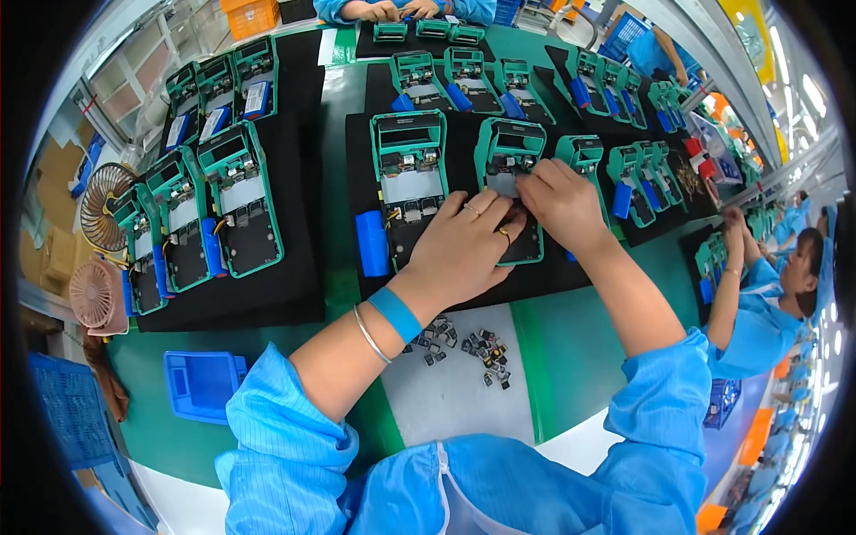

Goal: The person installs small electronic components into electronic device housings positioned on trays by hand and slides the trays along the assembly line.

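Observation:
My left hand [468, 236] is bent over the lower left part of a green device housing [511, 136], its fingers curled against it. On the same housing, the fingers of my right hand [563, 201] are pinched together beside the grey panel [504, 184]. Whatever is between those fingertips is too small to make out. Left of my hands lies another open green housing [409, 143] with a blue battery pack [373, 242] hanging out on wires. To the right is a further housing [581, 153], partly covered by my right hand.
Black mats [299, 299] carry rows of similar housings [239, 196]. Small dark parts [486, 352] are scattered on a grey sheet [446, 406] before me. A blue bin [203, 385] and small fans [96, 294] are at left. Co-workers sit opposite and at right [771, 303].

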`<state>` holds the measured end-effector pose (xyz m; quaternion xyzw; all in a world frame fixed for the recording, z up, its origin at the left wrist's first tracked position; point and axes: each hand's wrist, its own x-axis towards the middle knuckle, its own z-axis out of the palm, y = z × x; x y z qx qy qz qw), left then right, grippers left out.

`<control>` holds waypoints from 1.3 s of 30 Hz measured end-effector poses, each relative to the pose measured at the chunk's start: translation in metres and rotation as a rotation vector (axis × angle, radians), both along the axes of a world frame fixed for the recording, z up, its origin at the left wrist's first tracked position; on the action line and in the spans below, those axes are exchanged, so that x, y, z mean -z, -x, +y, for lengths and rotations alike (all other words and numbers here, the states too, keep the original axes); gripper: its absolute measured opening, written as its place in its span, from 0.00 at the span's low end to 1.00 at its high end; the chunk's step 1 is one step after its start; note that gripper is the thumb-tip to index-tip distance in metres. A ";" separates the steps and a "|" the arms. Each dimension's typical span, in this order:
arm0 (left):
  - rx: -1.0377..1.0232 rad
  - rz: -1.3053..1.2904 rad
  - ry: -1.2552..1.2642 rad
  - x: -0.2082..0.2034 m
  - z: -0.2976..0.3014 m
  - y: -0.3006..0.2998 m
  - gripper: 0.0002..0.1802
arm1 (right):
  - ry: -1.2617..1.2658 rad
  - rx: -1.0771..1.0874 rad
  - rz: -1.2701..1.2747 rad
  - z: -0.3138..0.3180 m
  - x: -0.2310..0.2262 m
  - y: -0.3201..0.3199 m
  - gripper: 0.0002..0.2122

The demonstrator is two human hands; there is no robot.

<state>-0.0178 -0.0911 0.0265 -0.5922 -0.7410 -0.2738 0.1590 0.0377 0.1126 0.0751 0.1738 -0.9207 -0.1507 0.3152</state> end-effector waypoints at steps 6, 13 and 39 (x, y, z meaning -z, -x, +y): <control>-0.001 0.014 -0.026 0.000 0.001 0.000 0.33 | -0.081 -0.037 -0.014 -0.003 -0.006 0.000 0.08; 0.010 0.015 -0.053 0.004 0.000 -0.001 0.34 | -0.159 0.008 -0.038 -0.012 -0.007 0.000 0.07; -0.012 0.039 -0.060 0.009 0.001 -0.002 0.30 | 0.391 -0.224 -0.384 -0.124 0.040 -0.103 0.09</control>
